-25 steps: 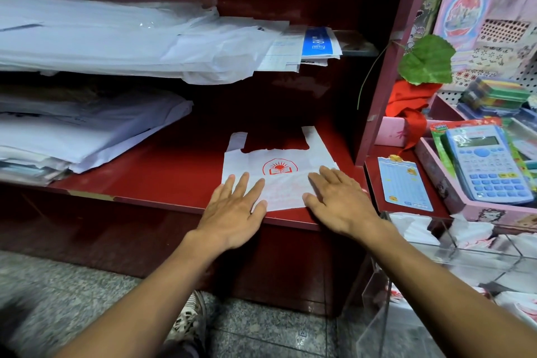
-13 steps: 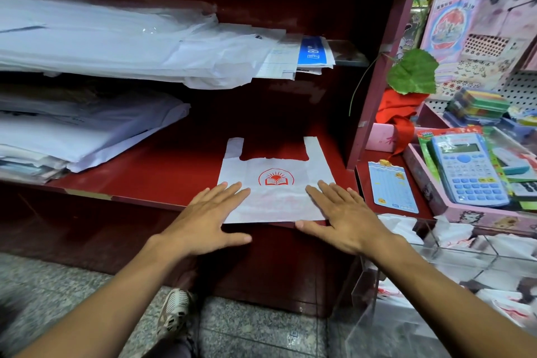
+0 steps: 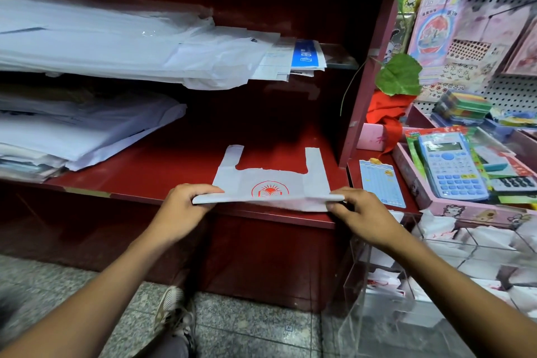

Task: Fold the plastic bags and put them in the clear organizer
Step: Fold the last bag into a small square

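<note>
Nearest to you, your shoe (image 3: 174, 311) stands on the speckled floor (image 3: 255, 325) below the shelf. Low on your right is the clear organizer (image 3: 377, 285), its see-through compartments already holding white folded bags (image 3: 482, 237) with red print.

Just above, your left hand (image 3: 181, 209) and right hand (image 3: 361, 216) are at the front lip of the red shelf (image 3: 145, 174). Your left fingers (image 3: 200, 188) are curled over the near left corner of the plastic bag (image 3: 273, 183) and pinch it against the thumb below; your right fingers (image 3: 338, 208) pinch the near right corner the same way. Between your hands the bag's bottom edge is lifted off the shelf and turned up, so it partly covers the red sun-and-book logo (image 3: 270, 189). The rest of the bag lies flat on the shelf, its two handles pointing away from you towards the back.

Beyond your right hand, past the shelf's upright, a small blue card (image 3: 379, 183) lies flat, and a pink tray (image 3: 465, 208) holds a blue calculator (image 3: 452, 167). Farther left, stacks of white paper (image 3: 87, 131) rest on the same shelf as the bag, well apart from it. Higher up, more white sheets (image 3: 116, 46) and a blue-labelled pack (image 3: 308, 54) lie on the upper shelf. At the far right a green leaf (image 3: 398, 74) hangs in front of a red cloth (image 3: 386, 110) and a pegboard (image 3: 511, 87) of stationery packs.
</note>
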Tool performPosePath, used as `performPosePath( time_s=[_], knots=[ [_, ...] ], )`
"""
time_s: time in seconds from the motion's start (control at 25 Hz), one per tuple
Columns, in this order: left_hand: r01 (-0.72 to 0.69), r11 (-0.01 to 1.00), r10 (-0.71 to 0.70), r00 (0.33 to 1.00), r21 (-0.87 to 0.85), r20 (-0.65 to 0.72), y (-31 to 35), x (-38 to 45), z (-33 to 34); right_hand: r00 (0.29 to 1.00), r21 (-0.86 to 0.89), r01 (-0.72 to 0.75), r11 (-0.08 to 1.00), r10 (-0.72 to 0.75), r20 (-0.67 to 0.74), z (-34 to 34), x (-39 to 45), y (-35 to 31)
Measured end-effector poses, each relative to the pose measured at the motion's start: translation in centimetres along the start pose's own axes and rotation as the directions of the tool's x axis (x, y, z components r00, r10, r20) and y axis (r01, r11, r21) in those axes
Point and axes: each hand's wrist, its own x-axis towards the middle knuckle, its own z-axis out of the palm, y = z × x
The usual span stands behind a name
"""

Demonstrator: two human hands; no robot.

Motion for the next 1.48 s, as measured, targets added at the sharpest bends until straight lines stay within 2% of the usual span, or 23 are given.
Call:
performPosePath(
  time_s=[0.12, 0.24, 0.44, 0.56, 0.68, 0.76, 0.84, 0.88, 0.96, 1.04, 1.12, 1.28, 1.44, 1.48],
  knots=[
    [0.087, 0.991, -0.094, 0.994, -0.106, -0.063, 0.9, 0.5, 0.5, 0.983, 0.112, -0.148, 0.983, 0.159, -0.096, 0.2, 0.9, 0.0],
    [0.127, 0.988, -0.133, 0.988, -0.085, -0.077, 0.4, 1.1, 0.8, 0.958, 0.147, -0.206, 0.967, 0.230, -0.172, 0.5, 1.8, -0.4],
    [0.241, 0.967, -0.227, 0.961, 0.080, -0.157, 0.5, 1.8, 1.3, 0.927, 0.008, -0.275, 0.961, 0.267, -0.264, 1.7, 3.3, -0.3],
    [0.279, 0.938, -0.231, 0.945, 0.207, -0.230, 1.4, 1.9, 1.7, 0.911, -0.082, -0.330, 0.940, 0.295, -0.286, 2.2, 3.7, 0.0],
    [0.241, 0.930, -0.185, 0.960, 0.277, -0.212, 1.0, 1.6, 1.6, 0.894, -0.132, -0.389, 0.912, 0.339, -0.294, 2.3, 3.9, -0.3],
    [0.119, 0.913, -0.067, 0.987, 0.390, -0.146, 0.2, 1.3, 1.4, 0.892, -0.186, -0.403, 0.896, 0.339, -0.300, 2.4, 3.8, -0.7],
    [0.033, 0.912, -0.024, 0.999, 0.409, -0.025, -0.1, 1.0, 1.0, 0.918, -0.297, -0.313, 0.902, 0.207, -0.339, 2.6, 3.4, -1.2],
    [0.009, 0.913, -0.032, 0.998, 0.407, 0.051, -0.4, 0.9, 0.9, 0.942, -0.373, -0.213, 0.903, 0.088, -0.325, 2.6, 3.2, -1.4],
    [-0.036, 0.902, -0.039, 0.986, 0.430, 0.165, -0.7, 0.8, 0.4, 0.992, -0.483, -0.037, 0.875, -0.026, -0.123, 2.3, 2.9, -1.8],
    [-0.095, 0.869, -0.019, 0.974, 0.486, 0.224, -0.9, 0.8, -0.1, 0.990, -0.515, 0.027, 0.857, 0.049, 0.133, 2.2, 2.4, -2.0],
    [-0.164, 0.828, 0.035, 0.970, 0.536, 0.242, -1.1, 0.6, -0.1, 0.965, -0.547, 0.082, 0.833, 0.072, 0.253, 2.1, 1.9, -1.6],
    [-0.176, 0.887, 0.096, 0.975, 0.427, 0.202, -1.8, 0.2, -0.2, 0.959, -0.571, 0.172, 0.803, -0.004, 0.283, 0.8, 1.3, -0.7],
    [-0.075, 0.921, 0.017, 0.988, 0.382, 0.151, -2.8, 0.0, -0.5, 0.970, -0.445, 0.177, 0.878, -0.077, 0.232, 0.2, 0.4, 0.6],
    [-0.087, 0.921, 0.030, 0.988, 0.379, 0.154, -2.8, 0.0, -0.4, 0.970, -0.423, 0.172, 0.890, -0.078, 0.230, 0.1, 0.3, 0.8]
  ],
)
